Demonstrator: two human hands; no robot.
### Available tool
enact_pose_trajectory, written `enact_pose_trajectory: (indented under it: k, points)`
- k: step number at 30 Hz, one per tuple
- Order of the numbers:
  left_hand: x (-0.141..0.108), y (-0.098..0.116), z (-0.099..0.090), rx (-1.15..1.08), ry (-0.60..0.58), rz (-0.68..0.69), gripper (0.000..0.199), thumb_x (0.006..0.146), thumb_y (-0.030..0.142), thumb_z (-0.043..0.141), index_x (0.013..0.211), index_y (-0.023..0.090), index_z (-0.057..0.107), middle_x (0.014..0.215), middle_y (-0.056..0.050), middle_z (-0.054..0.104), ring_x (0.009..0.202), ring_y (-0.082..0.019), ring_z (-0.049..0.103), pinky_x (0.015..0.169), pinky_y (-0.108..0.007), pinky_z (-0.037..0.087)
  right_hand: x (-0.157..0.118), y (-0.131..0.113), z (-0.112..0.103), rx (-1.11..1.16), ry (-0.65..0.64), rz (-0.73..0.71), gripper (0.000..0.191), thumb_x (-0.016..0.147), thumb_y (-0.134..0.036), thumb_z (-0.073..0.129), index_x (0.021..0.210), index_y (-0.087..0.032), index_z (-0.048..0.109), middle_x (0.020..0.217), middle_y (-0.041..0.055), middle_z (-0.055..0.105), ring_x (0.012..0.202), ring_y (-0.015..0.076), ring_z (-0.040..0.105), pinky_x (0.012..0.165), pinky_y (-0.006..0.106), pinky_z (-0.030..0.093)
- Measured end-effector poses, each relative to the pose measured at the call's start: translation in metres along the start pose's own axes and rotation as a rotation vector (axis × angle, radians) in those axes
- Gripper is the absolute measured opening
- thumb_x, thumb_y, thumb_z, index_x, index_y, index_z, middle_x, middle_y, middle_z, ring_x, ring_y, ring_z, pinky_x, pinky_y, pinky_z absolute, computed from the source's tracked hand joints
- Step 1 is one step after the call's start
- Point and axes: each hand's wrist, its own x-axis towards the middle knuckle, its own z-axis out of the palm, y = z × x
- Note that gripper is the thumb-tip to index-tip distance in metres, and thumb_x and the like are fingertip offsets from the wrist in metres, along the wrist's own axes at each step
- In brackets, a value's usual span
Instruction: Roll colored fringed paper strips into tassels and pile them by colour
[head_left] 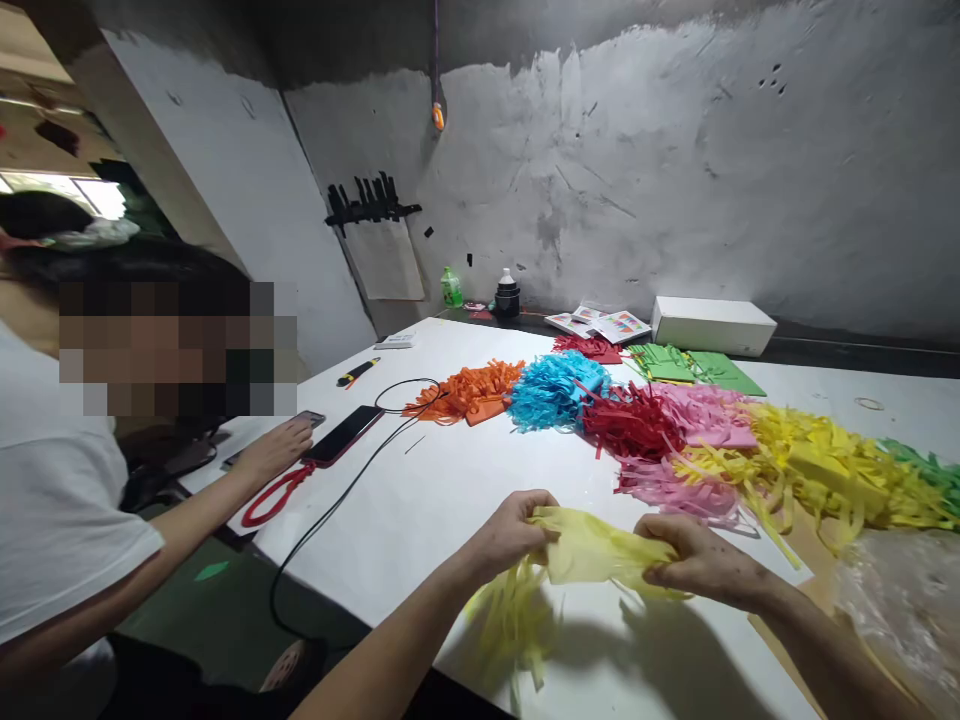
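Sheet of thin yellow material, fringed at its edges, is drawn out between the two hands above the near part of the white tabletop. The left hand grips one end, its fingers pinching the material against the thumb. The right hand grips the opposite end in the same way, fingers pressed together on the material. Yellow strips hang below the left hand (whether their tips touch the surface cannot be told).

Fringed bundles form a row beyond the hands. From left to right: an orange bundle, a blue bundle, a dark red bundle and, nearer the right edge, a larger yellow bundle. Pink bundles lie between the dark red and the yellow. Behind this row, green sheets lie flat in front of a white box. A clear plastic bag occupies the near right corner.

On the left side, a co-worker's hand rests beside a black phone fitted with a red lanyard. A utility knife lies farther back.
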Motion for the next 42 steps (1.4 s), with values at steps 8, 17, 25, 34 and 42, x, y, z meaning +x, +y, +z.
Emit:
enact_pose_trajectory:
  k: [8, 17, 25, 34, 42]
  points:
    - [0.004, -0.003, 0.009, 0.348, -0.199, -0.053, 0.012, 0.075, 0.022, 0.052, 0.085, 0.018, 0.052, 0.066, 0.002, 0.060, 0.047, -0.011, 0.055, 0.049, -0.023, 0.046, -0.036, 0.023, -0.051, -0.417, 0.063, -0.029, 0.021, 0.077, -0.023, 0.060, 0.095, -0.020, 0.069, 0.084, 0.0027, 0.068, 0.075, 0.0209, 0.062, 0.064, 0.027, 0.048]
    - [0.027, -0.046, 0.024, 0.977, -0.023, 0.148, 0.012, 0.068, 0.010, 0.052, 0.074, 0.020, 0.055, 0.077, -0.001, 0.062, 0.076, -0.020, 0.057, 0.068, -0.028, 0.039, -0.003, 0.030, 0.000, -0.772, 0.352, -0.413, 0.053, 0.087, -0.025, 0.063, 0.138, -0.019, 0.050, 0.136, 0.0144, 0.057, 0.124, 0.0314, 0.051, 0.102, 0.048, 0.047]
    - [0.024, -0.050, 0.009, 1.147, -0.026, 0.237, 0.016, 0.070, 0.009, 0.049, 0.076, 0.020, 0.057, 0.078, 0.001, 0.063, 0.073, -0.016, 0.055, 0.064, -0.025, 0.036, 0.060, 0.038, 0.030, -0.770, 0.334, -0.626, 0.039, 0.065, 0.001, 0.061, 0.099, -0.019, 0.065, 0.090, 0.0044, 0.069, 0.097, 0.0263, 0.056, 0.086, 0.039, 0.047]
    - [0.003, -0.046, 0.008, 1.407, 0.085, 0.575, 0.031, 0.082, 0.008, 0.050, 0.110, 0.018, 0.057, 0.108, -0.009, 0.062, 0.092, -0.026, 0.053, 0.079, -0.038, 0.042, 0.059, 0.045, 0.051, -0.821, 0.461, -0.687, 0.020, 0.068, -0.001, 0.051, 0.077, -0.018, 0.055, 0.081, 0.0045, 0.062, 0.080, 0.0202, 0.050, 0.094, 0.044, 0.038]
    - [0.003, -0.068, 0.004, 1.537, 0.080, 0.831, 0.017, 0.088, 0.007, 0.048, 0.076, 0.019, 0.052, 0.075, -0.002, 0.054, 0.068, -0.019, 0.045, 0.067, -0.034, 0.038, 0.056, 0.042, 0.058, -0.996, 0.520, -0.791, 0.028, 0.089, -0.001, 0.040, 0.076, -0.020, 0.056, 0.070, 0.0010, 0.054, 0.075, 0.0182, 0.047, 0.105, 0.045, 0.031]
